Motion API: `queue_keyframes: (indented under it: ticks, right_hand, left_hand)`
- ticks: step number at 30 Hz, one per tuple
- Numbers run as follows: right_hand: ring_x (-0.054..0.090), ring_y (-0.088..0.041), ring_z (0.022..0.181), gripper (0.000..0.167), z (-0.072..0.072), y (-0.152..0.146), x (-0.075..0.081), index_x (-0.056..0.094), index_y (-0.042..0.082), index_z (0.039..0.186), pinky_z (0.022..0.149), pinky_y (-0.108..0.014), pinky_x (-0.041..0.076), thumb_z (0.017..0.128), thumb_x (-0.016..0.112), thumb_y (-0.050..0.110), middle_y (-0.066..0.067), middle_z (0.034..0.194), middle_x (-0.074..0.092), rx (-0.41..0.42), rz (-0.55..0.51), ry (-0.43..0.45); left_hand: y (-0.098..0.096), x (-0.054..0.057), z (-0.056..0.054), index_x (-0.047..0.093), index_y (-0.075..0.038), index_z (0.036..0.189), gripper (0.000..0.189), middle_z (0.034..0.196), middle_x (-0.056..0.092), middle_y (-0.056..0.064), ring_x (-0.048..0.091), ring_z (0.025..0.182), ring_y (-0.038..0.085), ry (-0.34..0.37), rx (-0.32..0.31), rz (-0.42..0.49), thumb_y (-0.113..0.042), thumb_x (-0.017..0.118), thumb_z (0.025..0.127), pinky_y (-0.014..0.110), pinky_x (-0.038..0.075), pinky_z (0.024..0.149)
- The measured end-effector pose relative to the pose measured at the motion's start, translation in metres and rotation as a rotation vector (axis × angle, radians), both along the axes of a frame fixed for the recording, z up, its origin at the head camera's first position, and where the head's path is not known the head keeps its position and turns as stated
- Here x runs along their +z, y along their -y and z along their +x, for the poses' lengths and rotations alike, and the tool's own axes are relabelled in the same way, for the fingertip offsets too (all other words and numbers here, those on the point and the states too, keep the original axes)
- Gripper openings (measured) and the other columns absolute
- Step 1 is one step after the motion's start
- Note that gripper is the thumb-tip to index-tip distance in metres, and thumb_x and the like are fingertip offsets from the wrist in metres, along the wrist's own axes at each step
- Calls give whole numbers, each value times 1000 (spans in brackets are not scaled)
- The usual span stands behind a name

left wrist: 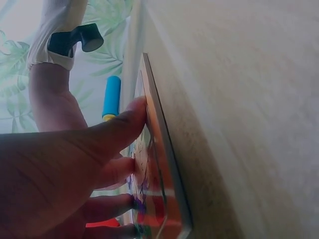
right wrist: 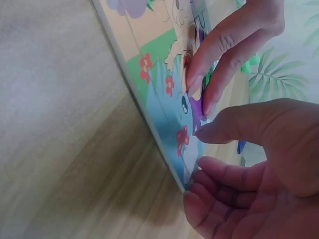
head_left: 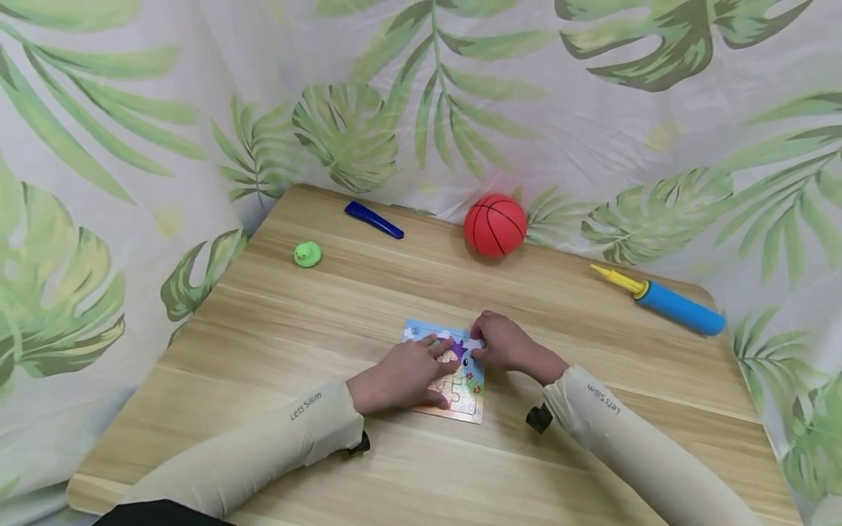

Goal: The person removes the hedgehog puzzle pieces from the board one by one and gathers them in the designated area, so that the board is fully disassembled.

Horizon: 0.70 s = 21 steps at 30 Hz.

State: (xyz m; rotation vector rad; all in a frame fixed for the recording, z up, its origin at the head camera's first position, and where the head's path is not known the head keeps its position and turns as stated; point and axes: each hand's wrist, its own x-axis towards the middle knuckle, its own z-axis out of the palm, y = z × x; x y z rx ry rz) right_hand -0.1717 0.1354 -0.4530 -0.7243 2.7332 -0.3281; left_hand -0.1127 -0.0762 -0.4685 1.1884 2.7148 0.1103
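Note:
A jigsaw puzzle (head_left: 465, 398) in a flat tray lies on the table, printed with a cartoon picture, red flowers and a purple patch. My left hand (head_left: 404, 372) rests across it with fingers spread, fingertips touching the pieces; in the left wrist view its thumb (left wrist: 130, 117) lies along the orange border. My right hand (head_left: 506, 343) grips the puzzle near its far right corner. In the right wrist view, the right thumb (right wrist: 219, 127) presses on the blue printed face while the other fingers (right wrist: 214, 199) curl at the edge. The left palm hides part of the picture.
Toward the back of the wooden table (head_left: 296, 329) stand a green rubber duck (head_left: 307, 254), a dark blue elongated object (head_left: 374, 220) and a red toy basketball (head_left: 495, 225). A blue hand pump with yellow nozzle (head_left: 680, 307) lies at the right. Leaf-print cloth (head_left: 263, 66) hangs behind.

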Motion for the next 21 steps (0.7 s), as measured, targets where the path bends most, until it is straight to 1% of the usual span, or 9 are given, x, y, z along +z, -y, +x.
queue_keyframes:
  ticks: [4, 7, 10, 13, 15, 19, 21]
  right_hand:
    - [55, -18, 80, 24, 0, 1, 1, 67, 0, 95, 76, -35, 52, 79, 76, 16, -7, 90, 60, -13, 11, 45]
    - [53, -17, 78, 24, 1, 1, 1, 65, 0, 96, 73, -32, 49, 82, 75, 17, -7, 89, 59, -41, 12, 73]
    - [52, -17, 77, 25, 1, 1, 0, 64, 1, 99, 70, -30, 46, 86, 74, 20, -6, 88, 58, -88, -9, 106]
    - [53, -16, 77, 25, -1, 1, -3, 65, 1, 103, 69, -28, 45, 89, 73, 20, -6, 87, 60, -126, -58, 136]
    - [53, -15, 76, 23, -4, 0, -4, 67, 2, 103, 69, -26, 44, 90, 73, 20, -6, 85, 61, -132, -90, 151]
    - [55, -12, 71, 14, -12, -3, 3, 70, 5, 95, 64, -23, 45, 92, 72, 18, -4, 81, 65, -180, -158, 243]
    - [59, -14, 68, 13, -17, -9, 11, 70, 5, 92, 60, -24, 48, 92, 72, 17, -5, 79, 67, -219, -192, 297]
  left_hand:
    - [-1, 0, 0, 55, -25, 145, 67, 158, 44, 9, 48, 142, 35, -3, -19, -6, -64, 60, 90, 48, 52, 105]
    - [-2, 1, -1, 55, -25, 145, 67, 158, 44, 9, 48, 142, 35, -5, -23, -11, -64, 60, 90, 48, 52, 105]
    - [-3, 2, -1, 55, -25, 145, 68, 158, 43, 10, 48, 142, 35, -3, -21, -16, -64, 60, 90, 48, 52, 105]
    - [-2, 3, 0, 55, -25, 145, 67, 159, 43, 10, 47, 143, 35, -4, -20, -25, -64, 59, 91, 50, 51, 105]
    - [-1, 3, 0, 54, -25, 146, 67, 159, 42, 10, 47, 143, 36, -2, -17, -24, -64, 59, 91, 51, 51, 105]
    - [1, 3, 3, 55, -24, 145, 67, 159, 42, 11, 46, 142, 38, -6, -9, -7, -63, 60, 91, 55, 51, 104]
    - [2, 2, 4, 55, -24, 145, 66, 160, 41, 11, 46, 142, 38, -7, -6, 6, -63, 59, 91, 56, 51, 103]
